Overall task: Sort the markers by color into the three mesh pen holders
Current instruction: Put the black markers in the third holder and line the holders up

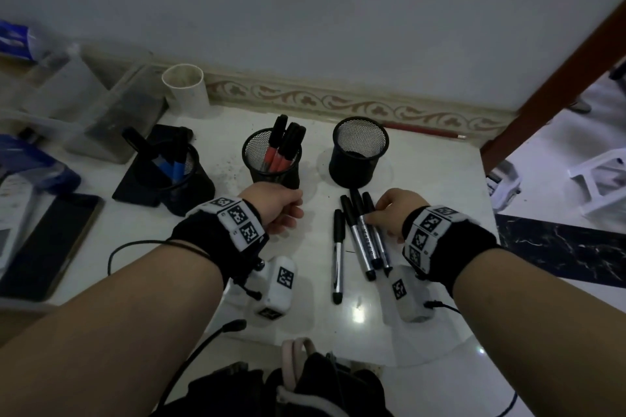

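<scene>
Four black markers lie on the white counter at centre frame, below the empty right holder. The right hand pinches the right-most ones with curled fingers. The left hand hangs loosely curled, holding nothing, below the middle holder of red markers. Blue markers stand in the left holder.

Bare forearms, no sleeves. Left hand and right hand each wear a black wristband ringed by a white strap of square black-and-white coded tags. A white tagged box hangs under each wrist, with thin black cables attached. Dark clothing shows at bottom of view.
</scene>
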Tool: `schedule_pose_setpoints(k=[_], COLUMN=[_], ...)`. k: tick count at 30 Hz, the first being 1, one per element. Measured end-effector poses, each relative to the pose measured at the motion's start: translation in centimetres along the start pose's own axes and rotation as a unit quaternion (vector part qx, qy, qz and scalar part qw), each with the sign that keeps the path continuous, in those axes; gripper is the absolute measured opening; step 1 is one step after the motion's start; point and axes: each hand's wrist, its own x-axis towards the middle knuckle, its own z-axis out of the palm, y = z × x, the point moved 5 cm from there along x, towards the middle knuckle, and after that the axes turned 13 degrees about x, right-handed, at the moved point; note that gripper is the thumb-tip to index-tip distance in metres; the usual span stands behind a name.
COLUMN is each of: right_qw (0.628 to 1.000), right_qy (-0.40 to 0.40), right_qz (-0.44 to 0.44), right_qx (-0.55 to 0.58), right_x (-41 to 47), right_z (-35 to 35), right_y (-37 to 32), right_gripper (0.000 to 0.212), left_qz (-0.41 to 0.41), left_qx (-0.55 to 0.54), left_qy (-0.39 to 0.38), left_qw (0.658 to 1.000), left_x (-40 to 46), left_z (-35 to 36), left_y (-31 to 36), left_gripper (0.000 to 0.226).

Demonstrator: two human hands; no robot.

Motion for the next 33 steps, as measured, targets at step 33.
schedule_pose_setpoints(k=[33], right_qw=[0.993], right_qy=[-0.012], right_qz=[0.027], right_qx=[0.110], right_x=[-0.1], right_z=[-3.7], right_y=[0.1], right_gripper=[0.013], left_qz=[0.009], left_qx=[0.004], left_qy=[0.001], left_qw=[1.000], left_x=[0.7], left_z=[1.3], left_y=[3.6], left_gripper=[0.020])
